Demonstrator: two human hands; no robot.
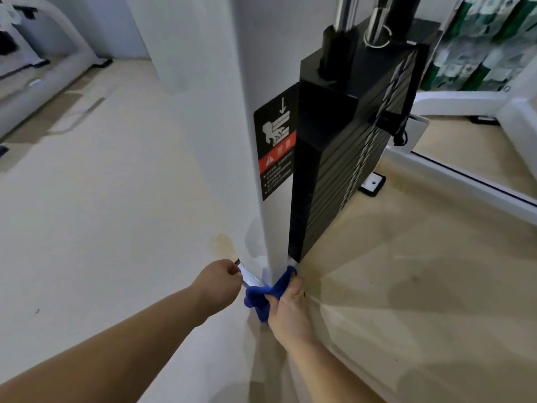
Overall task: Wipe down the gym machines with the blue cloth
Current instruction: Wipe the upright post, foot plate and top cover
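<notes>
A white upright post [232,141] of a weight machine rises from the floor, with a black weight stack [334,170] just right of it. My right hand [287,306] grips the bunched blue cloth [261,295] and presses it against the foot of the post. My left hand [218,283] is at the post's base on the left, its fingers curled onto a shiny metal edge [247,276] there. What the left fingers hold is partly hidden.
A black and red warning sticker [274,146] is on the post. Chrome guide rods [345,13] rise above the stack. White frame rails [465,181] run along the floor at right. Another white machine [43,68] stands at far left. The floor is beige.
</notes>
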